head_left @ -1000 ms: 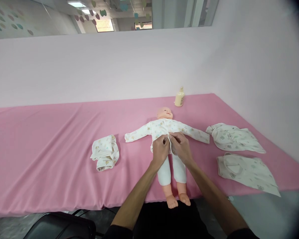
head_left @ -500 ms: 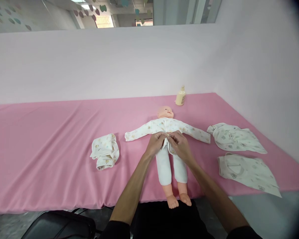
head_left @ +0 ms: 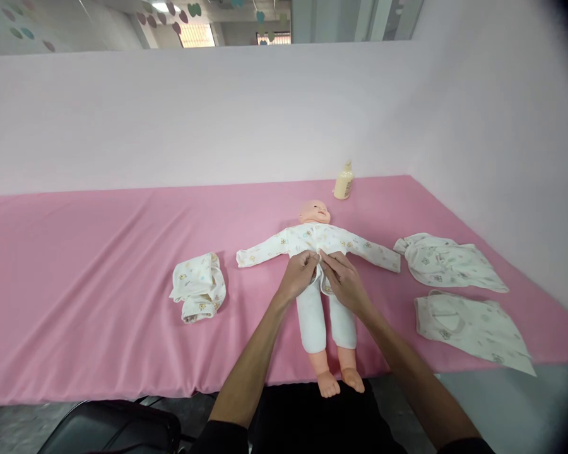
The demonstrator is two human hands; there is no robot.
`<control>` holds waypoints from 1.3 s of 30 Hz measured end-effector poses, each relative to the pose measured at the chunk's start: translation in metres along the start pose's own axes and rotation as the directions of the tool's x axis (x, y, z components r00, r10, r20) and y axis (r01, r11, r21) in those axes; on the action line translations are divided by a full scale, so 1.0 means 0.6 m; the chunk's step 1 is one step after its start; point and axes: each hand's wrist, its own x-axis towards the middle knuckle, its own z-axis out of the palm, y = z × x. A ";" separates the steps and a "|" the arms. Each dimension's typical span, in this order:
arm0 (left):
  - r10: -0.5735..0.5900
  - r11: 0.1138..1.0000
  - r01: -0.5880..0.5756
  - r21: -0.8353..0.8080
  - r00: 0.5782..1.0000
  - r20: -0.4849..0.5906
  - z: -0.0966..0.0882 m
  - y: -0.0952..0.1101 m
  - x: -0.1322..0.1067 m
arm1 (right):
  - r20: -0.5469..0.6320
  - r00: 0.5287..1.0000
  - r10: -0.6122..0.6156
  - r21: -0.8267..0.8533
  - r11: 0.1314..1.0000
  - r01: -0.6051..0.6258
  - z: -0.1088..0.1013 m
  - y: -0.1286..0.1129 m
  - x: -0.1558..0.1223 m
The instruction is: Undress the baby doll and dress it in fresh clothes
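Observation:
A baby doll (head_left: pixel 315 213) lies face up on the pink table cover (head_left: pixel 99 265), arms spread, feet over the near edge. It wears a white printed top (head_left: pixel 307 239) and white trousers (head_left: pixel 310 315). My left hand (head_left: pixel 297 276) and my right hand (head_left: pixel 343 280) meet at the doll's waist. Both pinch the front edges of the top together, fingers closed on the fabric.
A crumpled printed garment (head_left: pixel 199 287) lies left of the doll. Two more printed garments (head_left: pixel 447 261) (head_left: pixel 471 325) lie to the right, near the table's end. A cream bottle (head_left: pixel 343 181) stands by the back wall. A dark chair (head_left: pixel 118 429) sits below the near edge.
Both hands have shifted slightly up the doll's belly, from the lower hem toward the waist, still pinching the top's front. The view has tilted a little.

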 end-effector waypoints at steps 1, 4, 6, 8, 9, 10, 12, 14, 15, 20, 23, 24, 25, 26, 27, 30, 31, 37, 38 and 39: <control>0.010 1.000 -0.010 0.027 1.000 -0.010 0.002 0.000 0.000 | -0.010 1.000 -0.008 -0.028 1.000 0.008 0.002 -0.001 -0.003; 0.047 0.989 -0.037 0.144 0.997 -0.069 0.006 0.000 -0.001 | -0.047 0.997 -0.055 -0.142 0.989 0.048 0.008 -0.003 -0.010; 0.058 0.981 -0.042 0.191 0.995 -0.081 0.009 -0.001 -0.002 | -0.059 0.994 -0.088 -0.228 0.971 0.072 0.010 -0.003 -0.013; 0.043 0.988 -0.033 0.151 0.997 -0.062 0.010 -0.003 -0.003 | -0.068 0.992 -0.109 -0.287 0.954 0.086 0.010 -0.004 -0.014; 0.028 0.994 -0.022 0.106 0.998 -0.050 0.010 -0.005 -0.003 | -0.071 0.991 -0.115 -0.303 0.949 0.088 0.010 -0.005 -0.014; 0.012 0.998 -0.010 0.057 0.999 -0.038 0.011 -0.006 -0.004 | -0.072 0.990 -0.118 -0.312 0.946 0.090 0.010 -0.005 -0.014; -0.014 1.000 0.013 -0.011 0.999 -0.029 0.010 -0.007 -0.005 | -0.066 0.991 -0.119 -0.330 0.940 0.091 0.009 -0.006 -0.014; -0.028 0.999 0.027 -0.017 0.999 -0.032 0.009 -0.007 -0.005 | -0.049 0.991 -0.127 -0.355 0.929 0.101 0.010 -0.007 -0.014; -0.030 1.000 0.030 -0.002 0.999 -0.032 0.008 -0.006 -0.005 | -0.042 0.990 -0.133 -0.365 0.925 0.109 0.010 -0.007 -0.013; 0.013 0.988 -0.009 0.155 1.000 -0.023 0.003 -0.005 -0.003 | -0.100 0.992 -0.083 -0.256 0.965 0.055 0.006 -0.009 -0.005; 0.016 0.978 -0.013 0.207 1.000 -0.015 0.002 -0.005 -0.002 | -0.134 0.989 0.061 -0.086 0.994 -0.073 0.001 -0.010 0.000; 0.010 0.978 -0.008 0.209 1.000 -0.008 0.002 -0.004 -0.003 | -0.115 0.990 0.087 -0.047 0.995 -0.092 -0.001 -0.010 0.001; 0.004 0.978 -0.003 0.209 1.000 -0.004 0.002 -0.003 -0.004 | -0.086 0.992 0.092 -0.021 0.995 -0.094 -0.003 -0.009 0.001; 0.000 0.977 0.001 0.211 1.000 -0.004 0.003 -0.001 -0.006 | -0.058 0.995 0.085 -0.007 0.996 -0.086 -0.004 -0.008 0.001; -0.002 0.977 0.003 0.215 1.000 -0.006 0.004 0.001 -0.007 | -0.037 0.997 0.073 -0.001 0.997 -0.073 -0.005 -0.007 0.001; 0.002 0.970 0.003 0.242 1.000 -0.019 0.006 0.009 -0.012 | -0.006 0.999 0.037 0.002 0.999 -0.037 -0.006 -0.004 -0.001; 0.002 0.967 0.003 0.255 1.000 -0.020 0.007 0.012 -0.014 | 0.000 1.000 0.027 -0.002 1.000 -0.027 -0.006 -0.004 -0.002; -0.005 0.926 0.022 0.376 0.999 -0.044 0.014 0.023 -0.016 | 0.012 1.000 -0.006 -0.059 0.998 0.007 -0.003 -0.002 -0.010; -0.003 0.918 0.026 0.395 0.998 -0.057 0.016 0.024 -0.016 | 0.010 1.000 -0.017 -0.077 0.997 0.018 -0.001 -0.001 -0.012; -0.001 0.910 0.031 0.414 0.997 -0.072 0.019 0.025 -0.016 | 0.007 1.000 -0.029 -0.102 0.994 0.030 0.001 -0.001 -0.014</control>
